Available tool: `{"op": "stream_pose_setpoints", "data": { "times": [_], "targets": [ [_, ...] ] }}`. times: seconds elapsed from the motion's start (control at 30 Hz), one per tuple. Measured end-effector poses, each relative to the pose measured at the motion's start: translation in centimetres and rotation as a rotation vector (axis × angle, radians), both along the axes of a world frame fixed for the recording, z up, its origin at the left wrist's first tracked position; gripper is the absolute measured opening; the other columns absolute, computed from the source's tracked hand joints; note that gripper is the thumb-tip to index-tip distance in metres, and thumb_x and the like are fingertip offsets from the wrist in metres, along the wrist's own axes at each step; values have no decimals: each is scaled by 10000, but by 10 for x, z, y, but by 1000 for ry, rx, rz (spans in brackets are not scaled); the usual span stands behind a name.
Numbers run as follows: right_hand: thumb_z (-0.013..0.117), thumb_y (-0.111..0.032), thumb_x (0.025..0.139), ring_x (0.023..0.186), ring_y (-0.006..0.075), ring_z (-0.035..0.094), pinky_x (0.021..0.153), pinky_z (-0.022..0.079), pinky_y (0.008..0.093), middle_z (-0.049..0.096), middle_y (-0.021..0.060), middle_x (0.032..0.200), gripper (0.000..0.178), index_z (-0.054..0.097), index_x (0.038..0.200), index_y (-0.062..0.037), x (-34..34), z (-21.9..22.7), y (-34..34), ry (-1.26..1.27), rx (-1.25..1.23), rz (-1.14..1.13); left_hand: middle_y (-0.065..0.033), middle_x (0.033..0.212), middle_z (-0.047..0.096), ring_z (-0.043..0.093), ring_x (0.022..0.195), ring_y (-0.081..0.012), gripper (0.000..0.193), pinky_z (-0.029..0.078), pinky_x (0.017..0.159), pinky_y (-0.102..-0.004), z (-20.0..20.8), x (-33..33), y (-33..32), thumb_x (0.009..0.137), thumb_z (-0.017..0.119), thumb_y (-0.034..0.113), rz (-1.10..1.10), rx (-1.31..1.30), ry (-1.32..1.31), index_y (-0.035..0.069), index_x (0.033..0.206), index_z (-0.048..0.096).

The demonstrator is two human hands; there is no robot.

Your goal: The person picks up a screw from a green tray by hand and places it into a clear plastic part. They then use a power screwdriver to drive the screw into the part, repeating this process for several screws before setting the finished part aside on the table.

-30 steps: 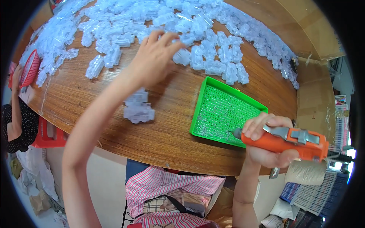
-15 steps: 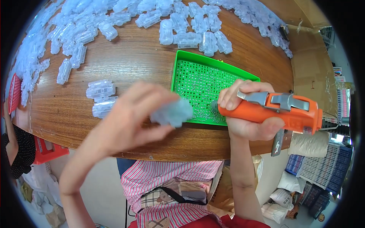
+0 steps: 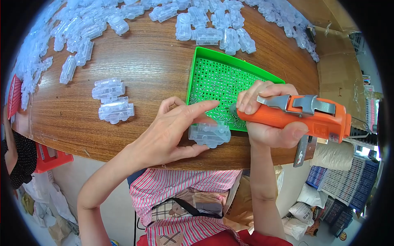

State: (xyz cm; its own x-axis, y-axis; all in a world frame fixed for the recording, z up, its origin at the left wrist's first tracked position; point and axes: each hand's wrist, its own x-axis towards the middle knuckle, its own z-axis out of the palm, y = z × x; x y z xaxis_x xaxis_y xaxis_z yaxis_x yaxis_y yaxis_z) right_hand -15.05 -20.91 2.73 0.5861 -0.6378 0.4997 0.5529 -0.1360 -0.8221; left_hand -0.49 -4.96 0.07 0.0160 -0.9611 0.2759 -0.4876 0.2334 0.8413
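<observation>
As our left hand [image 3: 176,133] holds one clear case [image 3: 210,135] lightly between thumb and fingers at the near side of the table [image 3: 152,78], our right hand [image 3: 269,117] wraps an orange driver [image 3: 305,119], fingers over the top and thumb underneath. The case sits just before the green tray [image 3: 234,64], while the driver's nose points left above the tray's floor. We judge that the pinch at the edges leaves the case's upper face bare, and that the level hold puts the nose close to the screws [image 3: 234,121]. Our left forefinger extends past the case, over the tray. We count one driver, one tray, one case in hand and two spare cases [image 3: 116,110] to the left, set apart, perhaps, from the heap [image 3: 88,28]. At the far left we see one red basket [image 3: 14,96]. Heap and screws overlap too much to count.
</observation>
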Motion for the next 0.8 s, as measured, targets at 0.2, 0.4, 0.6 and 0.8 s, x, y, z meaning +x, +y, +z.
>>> {"op": "stream_pose_setpoints", "data": {
  "times": [0.2, 0.4, 0.6, 0.8],
  "targets": [
    [537, -804, 772, 615, 184, 563, 552, 479, 310, 573, 90, 717, 865, 534, 1049, 15, -1, 3, 3, 56, -8, -25, -58, 1137, 683, 583, 1105, -218, 853, 294, 1013, -426, -3, 1, 0, 746, 811, 205, 1, -39, 19, 106, 1449, 339],
    [474, -801, 811, 615, 200, 552, 536, 478, 319, 561, 86, 695, 875, 556, 1139, 6, -24, 63, -2, -49, -204, 68, -151, 1082, 603, 578, 943, -320, 769, 420, 889, -421, 47, 9, 11, 698, 751, 146, 33, -148, 62, 31, 1379, 414],
    [437, -800, 827, 580, 189, 540, 504, 469, 308, 561, 83, 684, 864, 565, 1119, 3, -22, 60, 0, -59, -199, 27, -164, 996, 559, 559, 946, -364, 713, 476, 833, -431, 90, 13, 7, 600, 754, 8, 30, 225, -340, 8, 1248, 455],
    [439, -793, 828, 594, 188, 539, 512, 468, 314, 552, 83, 680, 859, 572, 1132, -1, -30, 71, 1, -86, -222, 35, -129, 990, 572, 559, 950, -331, 491, 449, 837, -403, 65, -19, -21, 614, 763, 71, 60, -21, -382, 39, 1055, 549]
  ]
}}
